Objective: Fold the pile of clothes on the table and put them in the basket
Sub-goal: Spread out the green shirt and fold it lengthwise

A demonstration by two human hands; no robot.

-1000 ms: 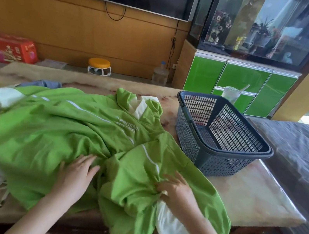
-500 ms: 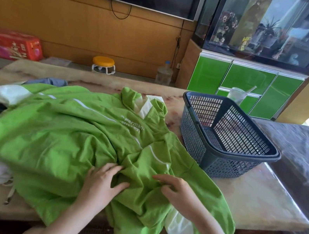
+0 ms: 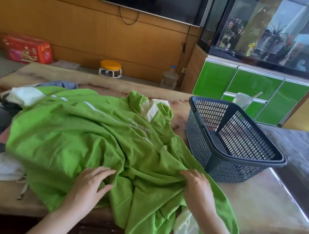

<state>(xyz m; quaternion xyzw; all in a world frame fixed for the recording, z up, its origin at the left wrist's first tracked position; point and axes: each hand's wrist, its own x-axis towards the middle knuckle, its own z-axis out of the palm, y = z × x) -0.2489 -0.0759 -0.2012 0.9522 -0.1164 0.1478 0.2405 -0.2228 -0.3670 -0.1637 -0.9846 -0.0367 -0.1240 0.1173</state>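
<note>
Barely begun: basket (image 3: 248, 160) empty; shirt (image 3: 76, 140) rumpled on the surface (image 3: 258, 197); left hand (image 3: 91, 183) flat on it, right hand (image 3: 198, 188) pinching a fold.

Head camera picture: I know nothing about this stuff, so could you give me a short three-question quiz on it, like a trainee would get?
1. True or false: the dark blue plastic lattice basket already holds folded clothes.
2. Which hand lies flat, fingers spread, on the bright green cloth garment? A) left hand B) right hand C) neither
3. Fill in: part of the garment hangs over the marble-patterned table's ___ edge.
Key: 1 false, its floor shows bare. 2 A; the right hand bunches the cloth. 3 near.
</note>
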